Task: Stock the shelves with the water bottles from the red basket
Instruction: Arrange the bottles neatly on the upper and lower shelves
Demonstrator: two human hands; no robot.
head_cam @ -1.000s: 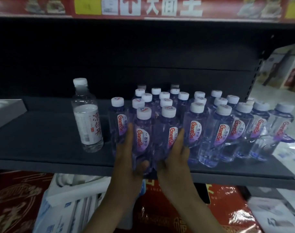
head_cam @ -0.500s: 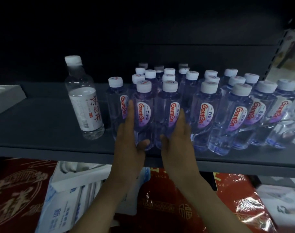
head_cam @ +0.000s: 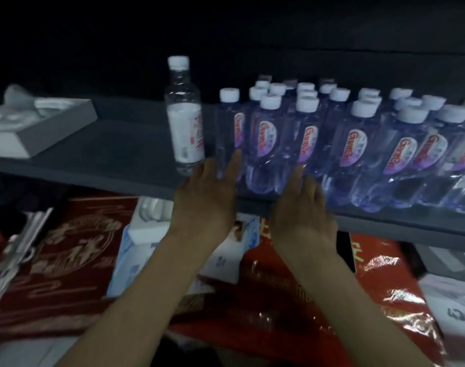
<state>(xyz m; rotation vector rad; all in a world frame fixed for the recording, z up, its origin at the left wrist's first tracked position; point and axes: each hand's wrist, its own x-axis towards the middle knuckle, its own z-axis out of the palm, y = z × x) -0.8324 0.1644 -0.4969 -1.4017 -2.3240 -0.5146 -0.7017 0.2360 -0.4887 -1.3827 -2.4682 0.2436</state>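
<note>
Squaring the front row seems the job, best done with flat, gentle nudges low on the water bottles [head_cam: 263,160] so none tips off the shelf [head_cam: 120,144]. Left grip [head_cam: 207,200] and right grip [head_cam: 302,207] are spread open, holding nothing, fingertips at the front bottles' bases; contact is unclear.

Each water bottle [head_cam: 265,144] at the front edge of the shelf [head_cam: 114,147] bears an oval purple-and-white label with red "Ganten" running vertically. The taller bottle [head_cam: 185,120] left of them has a white label with red characters, too blurred to read, as are gold characters on the red packaging [head_cam: 75,250] below.
</note>
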